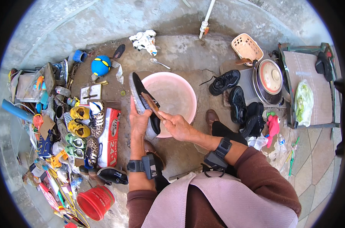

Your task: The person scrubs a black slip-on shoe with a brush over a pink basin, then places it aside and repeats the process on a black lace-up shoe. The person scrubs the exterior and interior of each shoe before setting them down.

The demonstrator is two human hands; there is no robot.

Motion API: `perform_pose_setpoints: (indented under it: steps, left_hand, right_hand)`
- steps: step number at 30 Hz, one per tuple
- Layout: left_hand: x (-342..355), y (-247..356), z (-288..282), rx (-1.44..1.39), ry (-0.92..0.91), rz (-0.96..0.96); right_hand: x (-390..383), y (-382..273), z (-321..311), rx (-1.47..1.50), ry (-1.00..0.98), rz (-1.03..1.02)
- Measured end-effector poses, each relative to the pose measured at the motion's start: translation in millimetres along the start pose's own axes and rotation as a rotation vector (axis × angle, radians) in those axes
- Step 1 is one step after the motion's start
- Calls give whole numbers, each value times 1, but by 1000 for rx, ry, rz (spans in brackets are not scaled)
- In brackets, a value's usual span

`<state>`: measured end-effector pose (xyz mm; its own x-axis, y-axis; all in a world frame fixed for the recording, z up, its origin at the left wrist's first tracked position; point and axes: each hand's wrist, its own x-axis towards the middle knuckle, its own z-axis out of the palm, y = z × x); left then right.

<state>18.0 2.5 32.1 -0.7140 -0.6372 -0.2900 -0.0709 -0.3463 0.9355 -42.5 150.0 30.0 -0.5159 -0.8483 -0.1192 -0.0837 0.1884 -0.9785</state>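
Note:
My left hand (139,118) grips a black shoe (136,88) with a pale sole, held tilted over the left edge of a pink basin (194,97). Closed round the handle of a brown brush (151,102), my right hand (175,125) holds it against the shoe's black upper. The brush's bristles are hidden. Cloudy water appears to fill the basin, which stands on the ground ahead of me. Right of it are black shoes, one with loose laces (225,82) and another (237,102) closer to me.
Several shoes, among them yellow ones (79,129), crowd the left beside a red-and-white carton (109,137). A red bucket (95,202) stands at lower left. On the right are a lidded pot (270,76), a plastic basket (247,46) and a low rack (317,108) with bagged greens (304,102).

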Motion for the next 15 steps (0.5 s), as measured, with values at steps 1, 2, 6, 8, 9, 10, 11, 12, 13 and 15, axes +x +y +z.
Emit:
perform_pose_setpoints:
  steps: [1,2,6,8,9,10,11,12,13,15]
  left_hand:
    - [0,1,-1,88,16,-28]
    - [-2,-1,1,155,-8,-18]
    - [-8,-10,18,274,-74,-73]
    - [-12,-13,25,231,-113,-96]
    - [-14,-14,27,311,-141,-78]
    - [-16,-15,30,386,-170,-35]
    - [-16,-14,30,460,-194,-16]
    - [-17,-14,30,510,-210,100]
    - [-16,-12,28,449,-185,60]
    - [-10,-7,21,272,-150,-46]
  right_hand:
    - [1,1,0,-6,43,36]
    - [7,4,-1,-9,83,47]
    - [33,21,-13,2,216,194]
    - [42,27,-26,21,225,304]
    - [46,30,-34,-15,257,335]
    - [50,33,-41,-52,267,386]
    - [51,35,-43,-89,275,439]
    - [49,37,-45,50,195,592]
    - [48,38,-43,25,197,487]
    - [40,39,-32,-47,177,363]
